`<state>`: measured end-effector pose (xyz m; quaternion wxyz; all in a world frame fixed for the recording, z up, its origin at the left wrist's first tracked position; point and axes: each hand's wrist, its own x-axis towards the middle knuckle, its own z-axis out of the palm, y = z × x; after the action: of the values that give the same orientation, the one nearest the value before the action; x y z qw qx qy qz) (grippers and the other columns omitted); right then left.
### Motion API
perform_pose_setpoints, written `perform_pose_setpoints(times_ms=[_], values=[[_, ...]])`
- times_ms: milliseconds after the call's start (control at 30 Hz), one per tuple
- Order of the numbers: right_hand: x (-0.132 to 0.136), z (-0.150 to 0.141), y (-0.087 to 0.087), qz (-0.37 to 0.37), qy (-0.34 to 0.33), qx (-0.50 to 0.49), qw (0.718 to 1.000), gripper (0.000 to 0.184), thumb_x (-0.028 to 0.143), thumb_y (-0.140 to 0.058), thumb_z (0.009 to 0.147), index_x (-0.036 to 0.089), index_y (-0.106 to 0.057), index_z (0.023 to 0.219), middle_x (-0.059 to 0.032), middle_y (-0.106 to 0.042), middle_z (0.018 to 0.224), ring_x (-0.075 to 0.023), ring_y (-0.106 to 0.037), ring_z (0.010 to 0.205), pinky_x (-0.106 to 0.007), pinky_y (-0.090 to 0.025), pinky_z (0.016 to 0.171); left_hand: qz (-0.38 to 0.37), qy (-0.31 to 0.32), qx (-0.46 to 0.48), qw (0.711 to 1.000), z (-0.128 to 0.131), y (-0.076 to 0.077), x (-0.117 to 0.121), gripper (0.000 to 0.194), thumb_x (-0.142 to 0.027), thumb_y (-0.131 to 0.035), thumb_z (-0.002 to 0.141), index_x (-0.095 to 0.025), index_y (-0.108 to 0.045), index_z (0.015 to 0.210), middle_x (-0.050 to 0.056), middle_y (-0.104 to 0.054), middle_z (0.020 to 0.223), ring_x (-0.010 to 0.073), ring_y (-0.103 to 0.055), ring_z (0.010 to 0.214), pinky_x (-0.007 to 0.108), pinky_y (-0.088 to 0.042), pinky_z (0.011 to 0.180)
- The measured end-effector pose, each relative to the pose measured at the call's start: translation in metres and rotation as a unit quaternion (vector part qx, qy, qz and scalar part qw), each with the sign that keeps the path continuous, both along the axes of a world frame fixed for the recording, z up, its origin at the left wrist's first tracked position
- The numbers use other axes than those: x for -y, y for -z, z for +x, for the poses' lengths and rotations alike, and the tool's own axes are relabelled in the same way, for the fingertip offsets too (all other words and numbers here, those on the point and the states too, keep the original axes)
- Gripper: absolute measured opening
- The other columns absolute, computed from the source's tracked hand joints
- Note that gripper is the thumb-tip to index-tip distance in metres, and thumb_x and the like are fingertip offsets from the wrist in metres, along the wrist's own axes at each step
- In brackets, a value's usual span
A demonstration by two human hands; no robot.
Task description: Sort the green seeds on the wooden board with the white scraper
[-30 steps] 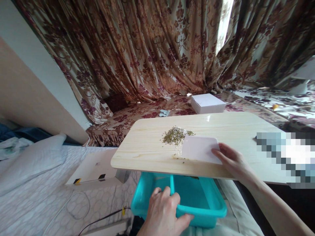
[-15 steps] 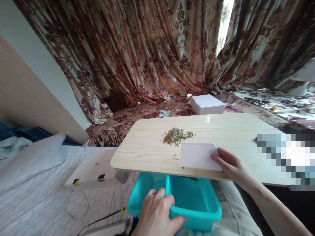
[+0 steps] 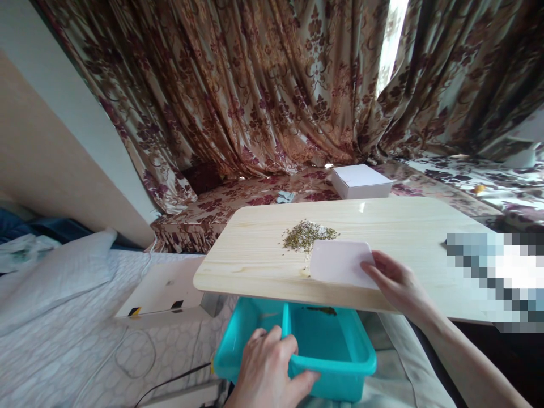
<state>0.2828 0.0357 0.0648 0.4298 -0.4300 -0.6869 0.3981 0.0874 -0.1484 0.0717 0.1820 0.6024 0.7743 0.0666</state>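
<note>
The card [image 3: 340, 263] is pinched at its right edge by the right hand [image 3: 393, 280]; the near rim of the bin [image 3: 344, 386] is clasped by the left hand [image 3: 268, 364]. The table [image 3: 238, 255] is set over the bin's far side; beyond the table, a box [image 3: 361, 181] is seen. The grains [image 3: 304, 235], heaped longest left to right, are placed left of and beyond the right hand, the nearer one, with the card between.

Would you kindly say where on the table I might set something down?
The table is bare left of the grains and between the right hand and its far edge; it is crowded around the white card, beside the grains.
</note>
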Motion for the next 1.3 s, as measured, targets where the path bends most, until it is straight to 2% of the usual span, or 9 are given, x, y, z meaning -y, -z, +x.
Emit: perform_pose_setpoints(times_ms=[400,567,833,1200,1300], values=[[-0.012,-0.024,0.000,0.017,-0.018,-0.043,0.999,0.019,0.038,-0.058,0.074,0.019,-0.058,0.075,-0.0029,-0.062,0.065,-0.0154,-0.056,0.060,-0.023,-0.045,0.051,-0.002,-0.011,-0.003,1.000,-0.003,0.004,0.000,0.016,-0.038,-0.065,0.071,-0.023,-0.063,0.075,0.001,-0.059,0.085,0.0247,-0.053,0.093,0.035,-0.036,0.085],[-0.013,-0.024,0.002,0.018,-0.026,-0.017,0.999,0.018,0.038,-0.057,0.075,0.020,-0.054,0.069,-0.0009,-0.058,0.061,-0.0143,-0.053,0.058,-0.024,-0.043,0.050,0.002,-0.014,0.000,1.000,-0.003,0.002,-0.001,0.016,-0.037,-0.067,0.071,-0.022,-0.064,0.075,0.001,-0.060,0.085,0.0244,-0.053,0.093,0.035,-0.036,0.086],[-0.011,-0.025,0.004,0.011,-0.033,-0.021,0.999,0.019,0.039,-0.058,0.075,0.021,-0.054,0.070,-0.0014,-0.059,0.062,-0.0156,-0.055,0.060,-0.025,-0.043,0.051,0.000,-0.009,-0.006,1.000,-0.003,0.002,0.000,0.016,-0.037,-0.066,0.071,-0.022,-0.064,0.075,0.001,-0.059,0.084,0.0232,-0.053,0.092,0.035,-0.035,0.088],[0.003,-0.021,0.001,-0.073,-0.134,-0.024,0.988,0.030,0.048,-0.061,0.073,0.019,-0.056,0.070,-0.0026,-0.063,0.068,-0.0175,-0.058,0.065,-0.026,-0.047,0.055,-0.018,-0.014,0.011,1.000,-0.006,0.003,0.000,0.016,-0.038,-0.062,0.073,-0.023,-0.064,0.079,0.002,-0.060,0.088,0.0251,-0.053,0.095,0.037,-0.036,0.087],[0.001,-0.008,0.000,-0.075,-0.105,-0.038,0.991,0.031,0.050,-0.065,0.070,0.019,-0.060,0.076,-0.0044,-0.067,0.074,-0.0196,-0.062,0.071,-0.027,-0.050,0.061,-0.027,-0.005,0.017,0.999,0.000,0.003,-0.002,0.020,-0.040,-0.061,0.075,-0.022,-0.065,0.082,0.004,-0.059,0.092,0.0264,-0.052,0.099,0.039,-0.037,0.091]])
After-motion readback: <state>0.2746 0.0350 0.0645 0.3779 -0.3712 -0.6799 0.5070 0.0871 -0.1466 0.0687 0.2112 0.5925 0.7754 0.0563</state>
